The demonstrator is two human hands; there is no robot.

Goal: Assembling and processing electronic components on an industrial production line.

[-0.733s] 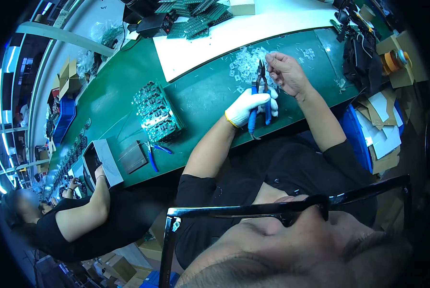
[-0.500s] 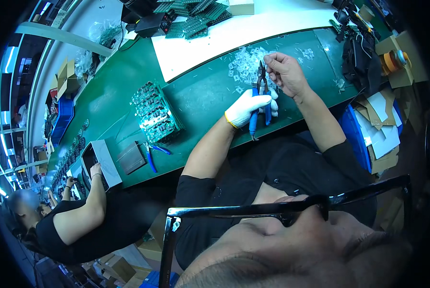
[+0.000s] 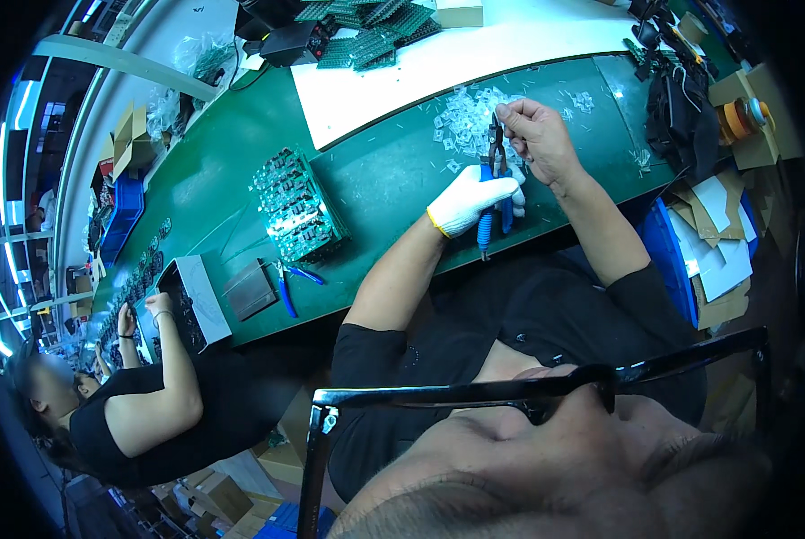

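Note:
My left hand [image 3: 467,201], in a white glove with a yellow cuff, is closed around blue-handled pliers [image 3: 497,137], jaws pointing away from me. Bare and to the right of the jaws, my right hand [image 3: 544,144] has its thumb and forefinger pinched together at the plier tips. Whatever lies in that pinch is too small to make out. Just beyond both hands spreads a heap of small clear plastic pieces [image 3: 461,121] on the green bench mat [image 3: 384,189].
Left of me stand a block of stacked circuit boards [image 3: 299,211], a second pair of blue-handled pliers [image 3: 287,292] and a dark flat plate [image 3: 250,294]. A co-worker [image 3: 151,413] sits by a grey box [image 3: 206,301]. At right are a black bag [image 3: 676,126] and a blue bin [image 3: 674,256].
The co-worker's hand has lifted out of the grey box toward their other hand. My hands keep nearly the same pose at the pliers; the view has shifted slightly.

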